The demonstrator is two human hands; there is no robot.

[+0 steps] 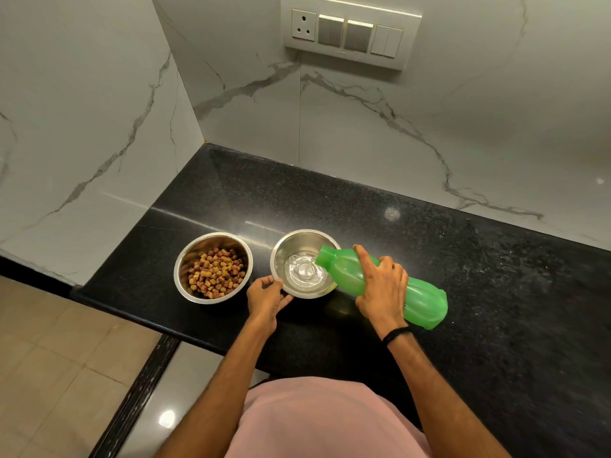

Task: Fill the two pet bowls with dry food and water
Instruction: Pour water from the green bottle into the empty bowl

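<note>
Two steel pet bowls stand side by side on the black counter (463,259). The left bowl (185,256) holds brown and tan dry kibble (216,272). The right bowl (299,239) has water (302,271) splashing in its bottom. My right hand (383,289) grips a green plastic bottle (423,302) tilted on its side, its mouth over the right bowl's rim, pouring water in. My left hand (266,299) holds the near-left rim of the right bowl with thumb and fingers.
White marble walls close off the counter's left end and back. A switch panel with a socket (350,31) hangs on the back wall. The counter's front edge runs diagonally near my body; tiled floor (49,358) lies below at the left.
</note>
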